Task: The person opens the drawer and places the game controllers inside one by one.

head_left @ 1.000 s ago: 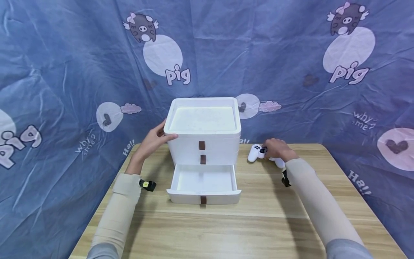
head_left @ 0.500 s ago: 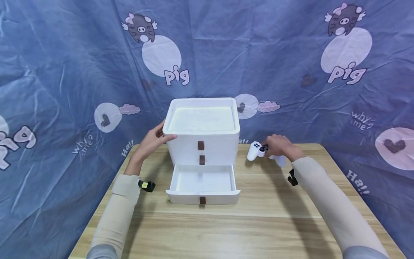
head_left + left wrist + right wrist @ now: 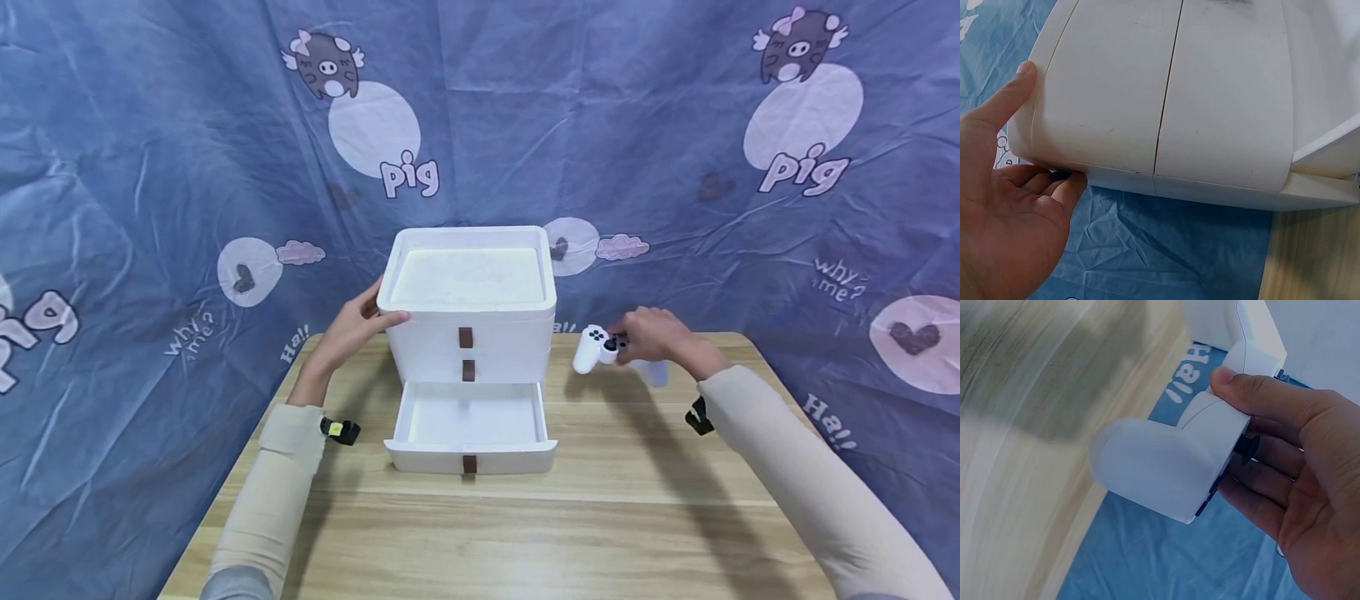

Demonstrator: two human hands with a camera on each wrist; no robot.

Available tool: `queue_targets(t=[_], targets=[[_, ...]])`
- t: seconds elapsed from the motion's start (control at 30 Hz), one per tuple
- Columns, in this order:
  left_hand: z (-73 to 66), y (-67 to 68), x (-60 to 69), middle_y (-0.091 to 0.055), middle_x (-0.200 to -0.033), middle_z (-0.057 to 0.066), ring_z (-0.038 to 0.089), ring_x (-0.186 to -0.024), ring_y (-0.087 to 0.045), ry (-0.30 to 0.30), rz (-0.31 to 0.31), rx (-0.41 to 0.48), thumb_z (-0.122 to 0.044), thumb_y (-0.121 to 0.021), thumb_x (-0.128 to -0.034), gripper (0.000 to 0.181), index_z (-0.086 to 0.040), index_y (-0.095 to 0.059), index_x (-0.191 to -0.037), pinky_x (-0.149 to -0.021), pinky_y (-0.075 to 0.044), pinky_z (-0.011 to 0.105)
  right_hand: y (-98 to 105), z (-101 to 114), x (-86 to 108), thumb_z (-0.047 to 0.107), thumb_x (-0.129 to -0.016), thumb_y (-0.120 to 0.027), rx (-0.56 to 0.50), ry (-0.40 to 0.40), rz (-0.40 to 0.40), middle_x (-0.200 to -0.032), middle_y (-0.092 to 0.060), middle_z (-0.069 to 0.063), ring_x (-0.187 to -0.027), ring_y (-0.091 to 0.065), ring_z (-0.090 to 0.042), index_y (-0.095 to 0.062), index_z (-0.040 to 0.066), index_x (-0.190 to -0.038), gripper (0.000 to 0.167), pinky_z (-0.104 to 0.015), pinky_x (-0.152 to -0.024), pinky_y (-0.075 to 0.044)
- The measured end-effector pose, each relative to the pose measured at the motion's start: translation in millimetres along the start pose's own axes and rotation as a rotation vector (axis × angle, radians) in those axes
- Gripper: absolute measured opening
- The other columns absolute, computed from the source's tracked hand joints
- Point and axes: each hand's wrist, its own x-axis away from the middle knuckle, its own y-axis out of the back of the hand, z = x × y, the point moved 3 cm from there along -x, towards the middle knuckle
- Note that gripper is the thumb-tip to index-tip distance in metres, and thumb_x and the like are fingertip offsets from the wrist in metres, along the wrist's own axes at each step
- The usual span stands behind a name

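A white three-tier drawer box [image 3: 510, 346] stands at the back middle in the head view. Its bottom drawer [image 3: 472, 462] is pulled out and nothing lies inside. My left hand [image 3: 352, 331] holds the box's upper left front corner, the thumb on the front and the fingers against the side, as the left wrist view shows. To the right of the box, my right hand [image 3: 651, 333] grips a white game controller [image 3: 589, 350] by its middle. In the right wrist view the thumb lies on the controller's white shell [image 3: 1154, 462], fingers on the side with the black sticks.
The wooden table [image 3: 480, 542] runs out in front of the box. A blue cloth [image 3: 637, 150] with pig prints hangs close behind and along both sides. Brown tabs [image 3: 468, 370] mark the drawer fronts. The box's top is a shallow rimmed tray [image 3: 467, 304].
My right hand has tightened its place on the controller and raised it slightly, tilting it, while the right forearm swung outward to the right. The left hand keeps its hold on the box.
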Motion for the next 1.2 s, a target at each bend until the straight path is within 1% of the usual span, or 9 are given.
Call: queue_targets(t=[0.13,0.23,0.4,0.53,0.63,0.73,0.93,1.07,1.2], targets=[[-1.0,-0.2,0.2,-0.033,-0.174,0.003,0.03,-0.155,-0.043,-0.005,0.0,-0.003,-0.045,-0.081,-0.0955,0.092,-0.039,-0.025,-0.169,-0.121,-0.044,0.056,10,6,7.2,0.028,-0.075,-0.092,-0.012,-0.003,-0.018,-0.102,-0.08,-0.015,-0.07,-0.058,-0.018,-0.079,0.005,-0.127,0.058,-0.039,-0.059,-0.047],[-1.0,-0.3,-0.1,-0.034,-0.174,0.004,0.03,-0.155,-0.043,-0.008,0.001,-0.005,-0.045,-0.081,-0.0958,0.092,-0.038,-0.025,-0.169,-0.121,-0.043,0.057,15,10,12.1,0.03,-0.075,-0.092,-0.012,0.0,-0.03,-0.102,-0.08,-0.016,-0.069,-0.058,-0.019,-0.078,0.006,-0.128,0.06,-0.039,-0.058,-0.047],[0.1,0.0,-0.5,-0.034,-0.174,0.005,0.03,-0.155,-0.043,-0.011,-0.001,-0.006,-0.044,-0.081,-0.096,0.093,-0.036,-0.024,-0.17,-0.121,-0.043,0.057,26,18,20.0,0.032,-0.075,-0.093,0.006,0.03,-0.052,-0.094,-0.079,-0.012,-0.067,-0.058,-0.018,-0.08,0.008,-0.126,0.058,-0.042,-0.057,-0.048],[0.9,0.1,-1.2,-0.035,-0.174,0.005,0.03,-0.155,-0.044,-0.011,-0.006,-0.005,-0.045,-0.081,-0.0955,0.093,-0.036,-0.025,-0.17,-0.121,-0.044,0.056,33,26,24.6,0.033,-0.075,-0.094,0.016,0.047,-0.065,-0.096,-0.081,-0.013,-0.067,-0.06,-0.017,-0.081,0.01,-0.124,0.057,-0.044,-0.058,-0.051],[1.0,0.0,-0.8,-0.035,-0.174,0.006,0.03,-0.155,-0.044,-0.012,-0.007,-0.003,-0.044,-0.081,-0.0958,0.093,-0.036,-0.025,-0.17,-0.121,-0.044,0.056,38,33,27.9,0.034,-0.074,-0.094,0.014,0.056,-0.068,-0.096,-0.081,-0.011,-0.067,-0.06,-0.016,-0.082,0.011,-0.124,0.056,-0.042,-0.059,-0.05],[1.0,-0.2,-0.2,-0.034,-0.174,0.006,0.03,-0.155,-0.043,-0.012,-0.003,0.001,-0.043,-0.081,-0.096,0.094,-0.035,-0.024,-0.17,-0.121,-0.043,0.056,41,40,30.9,0.034,-0.074,-0.095,0.014,0.074,-0.075,-0.092,-0.081,-0.008,-0.065,-0.058,-0.014,-0.082,0.012,-0.123,0.056,-0.04,-0.059,-0.049],[2.1,-0.5,-0.3,-0.035,-0.174,0.005,0.029,-0.156,-0.042,-0.009,0.001,0.001,-0.042,-0.081,-0.0961,0.093,-0.036,-0.024,-0.17,-0.122,-0.043,0.055,47,57,34.8,0.035,-0.071,-0.096,0.017,0.086,-0.078,-0.09,-0.081,-0.004,-0.064,-0.054,-0.013,-0.083,0.014,-0.121,0.056,-0.038,-0.058,-0.046],[2.3,-0.4,-0.4,-0.034,-0.174,0.005,0.029,-0.156,-0.042,-0.01,0.0,-0.003,-0.041,-0.08,-0.0967,0.092,-0.037,-0.024,-0.17,-0.122,-0.042,0.055,50,68,36.7,0.035,-0.07,-0.096,0.021,0.108,-0.075,-0.09,-0.082,-0.006,-0.062,-0.055,-0.012,-0.083,0.013,-0.122,0.058,-0.039,-0.058,-0.048],[1.5,0.0,-1.2,-0.035,-0.173,0.005,0.029,-0.156,-0.042,-0.009,-0.001,-0.002,-0.043,-0.08,-0.0962,0.092,-0.037,-0.025,-0.169,-0.122,-0.043,0.055,52,79,37.7,0.035,-0.071,-0.095,0.029,0.146,-0.078,-0.084,-0.08,-0.003,-0.061,-0.057,-0.01,-0.084,0.014,-0.12,0.055,-0.04,-0.059,-0.051]])
